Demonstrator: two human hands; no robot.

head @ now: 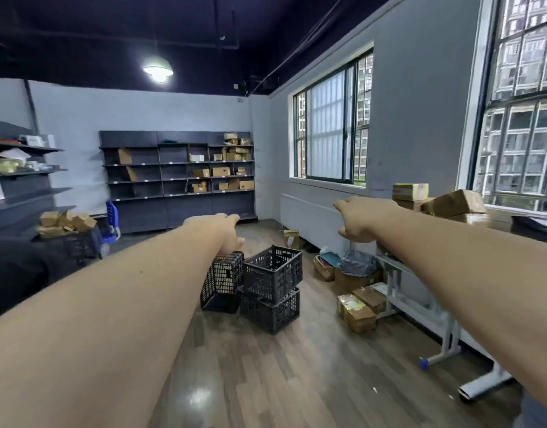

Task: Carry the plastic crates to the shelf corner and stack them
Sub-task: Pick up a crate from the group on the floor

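3 black plastic crates sit on the wooden floor in the middle of the room. The upper crate (pixel 273 270) rests upright on the lower crate (pixel 272 310), turned slightly askew from it. The tipped crate (pixel 222 281) stands on its side, touching the left of that 2-high stack. The wall shelf (pixel 178 177) stands well behind the stack against the far wall, with cardboard boxes on its right-hand bays.

Both arms reach forward. The left hand (pixel 227 231) hovers just above the tipped crate with fingers loosely curled, holding nothing; whether it touches the rim I cannot tell. The right hand (pixel 363 219) is spread open and empty, up and to the right of the stack, clear of every crate.

Risks, as I judge them: the askew upper crate may slide off if the stack is lifted as 1 unit or bumped from the left. The tipped crate leans close enough that pulling it away could drag or jolt the stack. Loose boxes (pixel 357 312) on the floor right of the stack, and the legs of the tabletop (pixel 442 344) beyond them, could catch a foot during the carry.
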